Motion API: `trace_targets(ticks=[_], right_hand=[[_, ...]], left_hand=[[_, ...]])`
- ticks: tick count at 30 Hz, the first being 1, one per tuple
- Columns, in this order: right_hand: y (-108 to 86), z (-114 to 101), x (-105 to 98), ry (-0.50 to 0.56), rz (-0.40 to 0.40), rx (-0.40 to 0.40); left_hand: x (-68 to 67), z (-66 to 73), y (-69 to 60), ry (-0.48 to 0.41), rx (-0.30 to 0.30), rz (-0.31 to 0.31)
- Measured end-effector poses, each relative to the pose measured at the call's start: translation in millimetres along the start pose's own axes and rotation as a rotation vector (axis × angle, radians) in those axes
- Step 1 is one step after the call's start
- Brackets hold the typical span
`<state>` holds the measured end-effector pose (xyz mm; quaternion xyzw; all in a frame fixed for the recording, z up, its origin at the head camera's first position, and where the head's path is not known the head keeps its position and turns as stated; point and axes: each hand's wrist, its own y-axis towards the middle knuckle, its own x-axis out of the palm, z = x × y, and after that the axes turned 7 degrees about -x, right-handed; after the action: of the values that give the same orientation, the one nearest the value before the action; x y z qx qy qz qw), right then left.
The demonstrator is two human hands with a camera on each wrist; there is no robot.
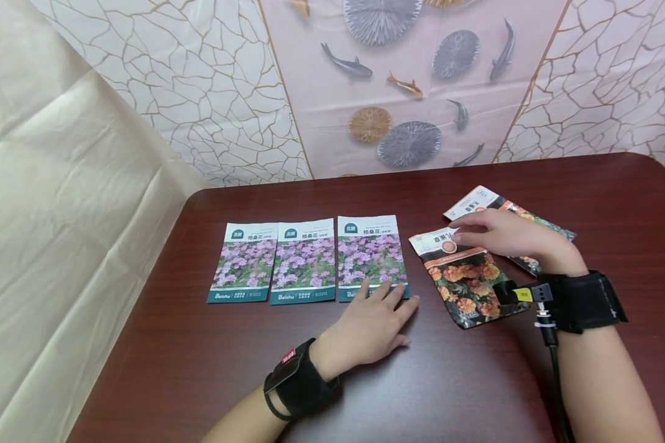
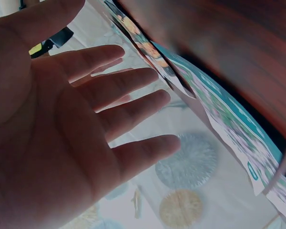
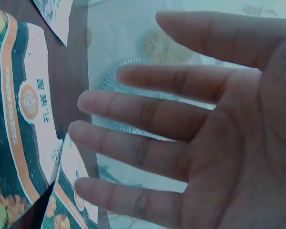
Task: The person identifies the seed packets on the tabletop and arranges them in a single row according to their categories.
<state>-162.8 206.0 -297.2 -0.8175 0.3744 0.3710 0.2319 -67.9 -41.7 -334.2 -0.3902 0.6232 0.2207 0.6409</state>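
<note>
Three seed packets with purple flowers lie in a row: a left packet [image 1: 242,264], a middle packet [image 1: 303,263] and a right packet [image 1: 372,255]. My left hand [image 1: 368,326] spreads its fingers at the lower edge of the right packet; whether they touch it I cannot tell. Two marigold seed packets lie farther right, a front one [image 1: 468,283] and a rear one [image 1: 479,200] set at an angle. Above them hovers my right hand [image 1: 499,231], its fingers extended and nothing held. The right wrist view shows its bare palm [image 3: 229,157] beside the packets.
The dark red wooden table [image 1: 199,369] ends at a patterned cloth backdrop [image 1: 332,123]. A pale cloth [image 1: 61,215] hangs along the left side. Black straps wrap both wrists, and a cable [image 1: 556,375] runs down from the right wrist camera.
</note>
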Motion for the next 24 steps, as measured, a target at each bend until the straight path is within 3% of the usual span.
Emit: trace_targets(ticks=[6,10,17,24], right_hand=[[-1.9,11,-3,-0.081,0.021,0.067],[-4.2,18,-4,-0.055,0.010,0.085],[-10.1,26,-3,-0.026,-0.077,0.078],[-11.6,30,-2,-0.028,-0.176,0.069]], left_hand=[[-5.0,12.3,9.1,0.005,0.054,-0.009],[-7.2,22.3,15.8,0.029,0.110,-0.010],[-5.8,38.7,27.1,0.021,0.178,-0.058],[0.4,44.7,31.8,0.037,0.191,-0.083]])
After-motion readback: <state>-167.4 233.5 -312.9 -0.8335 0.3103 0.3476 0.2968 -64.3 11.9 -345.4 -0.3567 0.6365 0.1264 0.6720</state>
